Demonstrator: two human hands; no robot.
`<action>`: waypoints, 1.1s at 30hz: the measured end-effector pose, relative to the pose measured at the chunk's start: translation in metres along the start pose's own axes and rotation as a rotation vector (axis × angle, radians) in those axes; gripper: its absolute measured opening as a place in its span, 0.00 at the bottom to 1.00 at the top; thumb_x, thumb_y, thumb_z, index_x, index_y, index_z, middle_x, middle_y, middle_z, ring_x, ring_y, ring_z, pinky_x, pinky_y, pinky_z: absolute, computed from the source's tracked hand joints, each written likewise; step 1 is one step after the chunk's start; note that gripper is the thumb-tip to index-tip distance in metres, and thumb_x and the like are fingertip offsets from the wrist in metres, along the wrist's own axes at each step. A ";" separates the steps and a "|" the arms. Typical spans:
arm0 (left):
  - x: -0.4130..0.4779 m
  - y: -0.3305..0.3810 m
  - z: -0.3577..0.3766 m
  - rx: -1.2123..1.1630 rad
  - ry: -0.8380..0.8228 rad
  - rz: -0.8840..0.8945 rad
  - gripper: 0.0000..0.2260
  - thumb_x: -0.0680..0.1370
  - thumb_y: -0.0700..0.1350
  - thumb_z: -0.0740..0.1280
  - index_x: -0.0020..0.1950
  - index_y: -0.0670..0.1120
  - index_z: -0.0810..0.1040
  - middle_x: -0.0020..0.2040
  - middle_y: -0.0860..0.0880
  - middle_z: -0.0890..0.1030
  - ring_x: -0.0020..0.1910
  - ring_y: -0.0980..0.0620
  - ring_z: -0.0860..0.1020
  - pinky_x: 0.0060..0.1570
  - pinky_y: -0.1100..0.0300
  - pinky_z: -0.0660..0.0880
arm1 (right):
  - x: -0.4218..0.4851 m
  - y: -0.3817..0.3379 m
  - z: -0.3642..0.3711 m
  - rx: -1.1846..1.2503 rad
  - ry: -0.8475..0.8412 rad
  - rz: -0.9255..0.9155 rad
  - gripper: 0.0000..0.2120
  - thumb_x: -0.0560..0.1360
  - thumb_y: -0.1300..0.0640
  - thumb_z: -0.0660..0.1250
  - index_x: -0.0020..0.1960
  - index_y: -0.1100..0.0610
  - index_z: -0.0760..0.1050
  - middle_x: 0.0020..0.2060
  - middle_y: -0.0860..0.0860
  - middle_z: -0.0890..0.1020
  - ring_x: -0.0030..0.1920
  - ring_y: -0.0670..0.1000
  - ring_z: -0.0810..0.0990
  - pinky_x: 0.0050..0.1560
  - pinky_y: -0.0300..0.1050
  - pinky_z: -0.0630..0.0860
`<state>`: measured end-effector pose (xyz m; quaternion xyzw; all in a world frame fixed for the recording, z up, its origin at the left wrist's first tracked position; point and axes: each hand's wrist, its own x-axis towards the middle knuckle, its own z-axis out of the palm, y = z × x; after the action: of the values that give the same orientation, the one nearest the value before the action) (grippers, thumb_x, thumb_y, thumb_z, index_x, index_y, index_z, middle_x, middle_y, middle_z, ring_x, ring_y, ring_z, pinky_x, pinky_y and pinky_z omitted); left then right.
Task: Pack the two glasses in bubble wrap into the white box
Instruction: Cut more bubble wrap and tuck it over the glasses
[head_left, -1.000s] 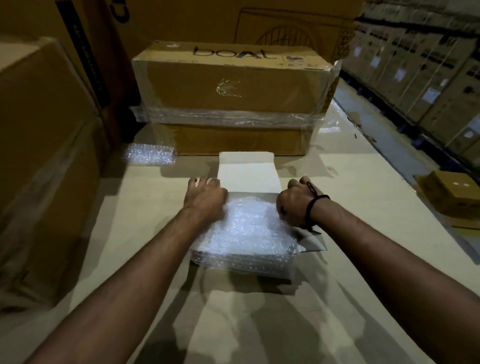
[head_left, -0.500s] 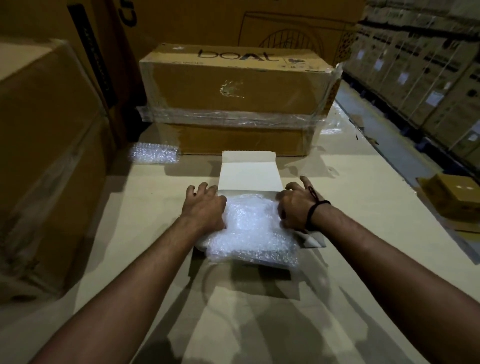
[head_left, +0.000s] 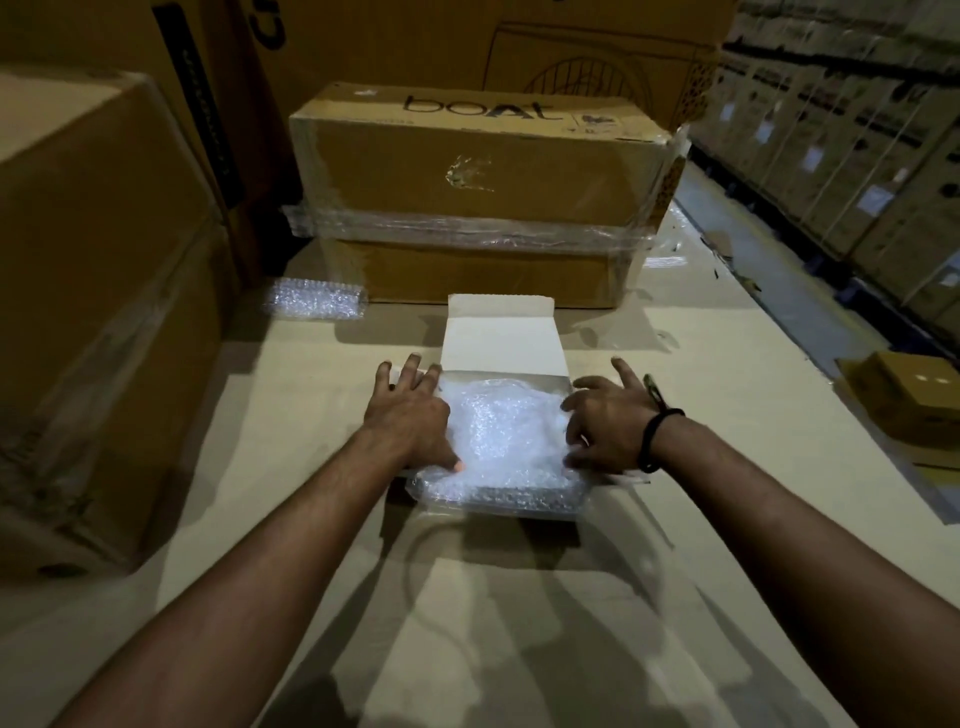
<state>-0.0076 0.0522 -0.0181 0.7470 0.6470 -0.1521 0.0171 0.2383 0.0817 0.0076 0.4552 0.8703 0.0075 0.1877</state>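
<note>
The white box (head_left: 503, 340) lies on the cardboard-covered surface with its lid flap folded back away from me. A mound of bubble wrap (head_left: 506, 436) fills the box and bulges over its near edge; no glass shows through it. My left hand (head_left: 410, 415) lies flat on the left side of the wrap, fingers spread, thumb pressing into it. My right hand (head_left: 605, 431) rests on the right side, fingers spread and touching the wrap. A black band circles my right wrist.
A taped brown carton marked "boAt" (head_left: 478, 192) stands right behind the box. A small bubble-wrap roll (head_left: 314, 299) lies at the back left. Large cartons (head_left: 98, 291) wall the left side. A small brown box (head_left: 906, 395) sits lower right, beyond the surface edge.
The bubble wrap has been pushed further down into the box and hangs less over the near edge. Both hands have spread their fingers from a more curled pose.
</note>
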 end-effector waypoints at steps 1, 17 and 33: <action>-0.001 0.001 -0.001 0.012 0.015 -0.010 0.28 0.68 0.70 0.67 0.60 0.54 0.80 0.80 0.45 0.46 0.78 0.40 0.42 0.71 0.35 0.39 | -0.001 -0.004 0.003 -0.026 -0.022 -0.004 0.17 0.73 0.35 0.61 0.48 0.45 0.81 0.66 0.45 0.72 0.73 0.50 0.58 0.71 0.67 0.37; -0.020 0.010 0.005 -0.127 0.129 0.067 0.06 0.74 0.57 0.69 0.42 0.56 0.79 0.80 0.48 0.55 0.78 0.43 0.46 0.73 0.38 0.43 | -0.023 -0.024 0.017 0.074 0.362 -0.227 0.06 0.73 0.50 0.63 0.43 0.45 0.78 0.45 0.42 0.82 0.47 0.50 0.75 0.43 0.45 0.60; -0.028 0.003 0.005 -0.356 -0.013 0.217 0.14 0.76 0.63 0.66 0.50 0.56 0.85 0.80 0.55 0.50 0.78 0.48 0.40 0.73 0.43 0.37 | -0.015 -0.033 0.003 0.015 -0.160 -0.113 0.12 0.78 0.49 0.57 0.47 0.51 0.77 0.43 0.47 0.80 0.53 0.54 0.71 0.58 0.57 0.65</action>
<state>-0.0094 0.0242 -0.0166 0.7964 0.5794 -0.0376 0.1695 0.2208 0.0495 0.0037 0.4058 0.8770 -0.0459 0.2532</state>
